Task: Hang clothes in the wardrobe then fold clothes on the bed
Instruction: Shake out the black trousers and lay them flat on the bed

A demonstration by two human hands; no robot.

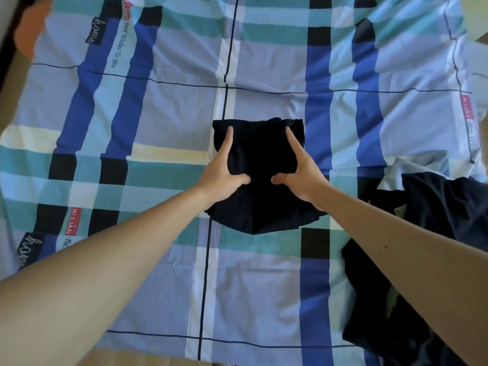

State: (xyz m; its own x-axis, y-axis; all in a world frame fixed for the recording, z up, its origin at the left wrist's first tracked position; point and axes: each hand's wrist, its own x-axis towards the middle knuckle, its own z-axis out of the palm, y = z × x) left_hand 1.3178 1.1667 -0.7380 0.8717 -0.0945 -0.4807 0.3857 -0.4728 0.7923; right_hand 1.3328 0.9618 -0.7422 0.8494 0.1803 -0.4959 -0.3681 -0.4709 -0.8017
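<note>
A bed with a blue, teal and white plaid sheet fills the view, wooden floor showing past its near edge. A folded black garment lies at the bed's middle. The left hand and right hand press on it, forefingers straight and thumbs spread wide. Dark clothes are heaped at the right edge.

Checked bedsheet: flat, open cloth across the left half, the far side and the near middle. Centre: folded black garment, with the left hand and right hand pressed flat on its two sides. Right edge: heap of dark clothes on a pale blue garment, filling the near right corner.
</note>
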